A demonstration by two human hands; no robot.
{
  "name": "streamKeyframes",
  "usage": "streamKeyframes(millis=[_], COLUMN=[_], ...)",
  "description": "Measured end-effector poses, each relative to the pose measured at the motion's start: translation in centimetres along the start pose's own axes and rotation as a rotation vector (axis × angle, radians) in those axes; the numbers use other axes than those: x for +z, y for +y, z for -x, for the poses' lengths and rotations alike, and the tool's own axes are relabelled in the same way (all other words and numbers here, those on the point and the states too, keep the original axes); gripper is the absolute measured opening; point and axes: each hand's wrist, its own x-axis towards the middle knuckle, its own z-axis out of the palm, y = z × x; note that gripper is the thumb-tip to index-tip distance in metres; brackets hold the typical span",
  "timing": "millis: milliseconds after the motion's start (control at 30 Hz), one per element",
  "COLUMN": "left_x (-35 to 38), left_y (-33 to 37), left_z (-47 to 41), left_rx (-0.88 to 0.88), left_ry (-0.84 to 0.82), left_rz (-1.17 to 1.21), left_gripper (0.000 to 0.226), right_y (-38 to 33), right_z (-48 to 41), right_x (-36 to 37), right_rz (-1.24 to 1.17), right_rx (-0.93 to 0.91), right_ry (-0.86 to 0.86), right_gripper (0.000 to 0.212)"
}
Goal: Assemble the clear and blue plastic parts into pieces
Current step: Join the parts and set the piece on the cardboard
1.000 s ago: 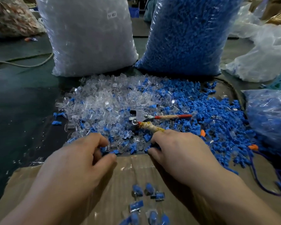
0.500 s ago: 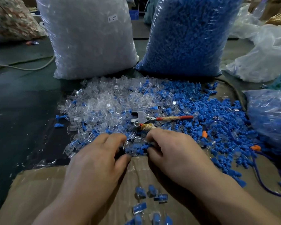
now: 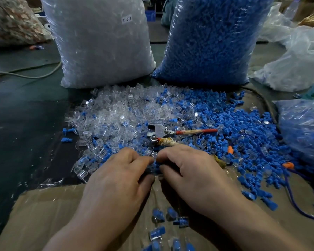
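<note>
Cardboard (image 3: pixel 43 214) far edge: left hand (image 3: pixel 116 180), right hand (image 3: pixel 190 176) fingertips touching, both pinching blue part (image 3: pixel 154 167) centred between them; clear part hidden.

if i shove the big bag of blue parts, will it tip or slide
Probably heavy: the bag of blue parts is packed full. Likely slumps rather than tips, its base sits broad. Its glossy film may be slippery.
</note>
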Motion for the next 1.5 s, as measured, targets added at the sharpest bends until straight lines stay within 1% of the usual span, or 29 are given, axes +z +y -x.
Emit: streamKeyframes(millis=[200,300,433,500,633,733,833,900,1067,1133,1233,1333,1433,1500], left_x=[0.0,0.1,0.4,0.6,1.0,0.9,0.8,0.9,0.3,0.0,0.0,0.1,0.2,0.1], left_y=[0.2,0.2,0.1,-0.2,-0.5,-0.3,-0.2,-0.3,-0.3,-0.1,0.2,0.3,0.3,0.3], left_z=[0.1,0.1,0.1,0.0,-0.1,-0.1,-0.1,-0.1,0.1,0.1,0.2,0.5,0.6,0.6], left_rx=[0.009,0.0,-0.011,-0.021,-0.087,-0.087,-0.05,-0.042,-0.017,-0.041,-0.129,-0.172,-0.166,-0.124], left_ry=[0.005,0.046,0.075,0.1,0.169,0.24,0.247,0.231,0.189,0.177,0.206,0.195,0.203,0.209], left_rz=[0.035,0.038,0.065,0.111,0.318,0.441,0.497,0.496,0.405,0.414,0.473,0.506,0.485,0.432], left_gripper=[0.024,0.018,0.016,0.021,0.036,0.037,0.038,0.037,0.034,0.031,0.027,0.027,0.029,0.03], right_y=[-0.2,-0.1,0.2,0.3,0.4,0.4,0.4,0.3,0.1,-0.2,-0.2,-0.3,-0.5,-0.7], right_z=[0.0,0.0,0.0,-0.1,-0.2,-0.3,-0.2,-0.2,0.1,0.2,0.3,0.4,0.6,0.7], right_x=[0.7,1.0,1.1,1.2,1.3,1.1,0.9,0.9,0.4,0.3,0.3,-0.1,-0.2,-0.3], right_rz=[-0.109,-0.221,-0.375,-0.437,-0.618,-0.74,-0.815,-0.798,-0.813,-0.773,-0.562,-0.333,-0.17,-0.118], right_rx=[0.0,0.027,0.097,0.113,0.142,0.151,0.144,0.13,0.091,0.07,0.05,-0.046,-0.148,-0.17], right_ry=[0.086,0.09,0.095,0.091,0.068,0.065,0.047,0.038,0.013,0.008,0.097,0.188,0.151,0.122], right_gripper=[0.008,0.011,0.014,0.017,0.02,0.017,0.014,0.013,0.015,0.016,0.016,0.015,0.015,0.019])
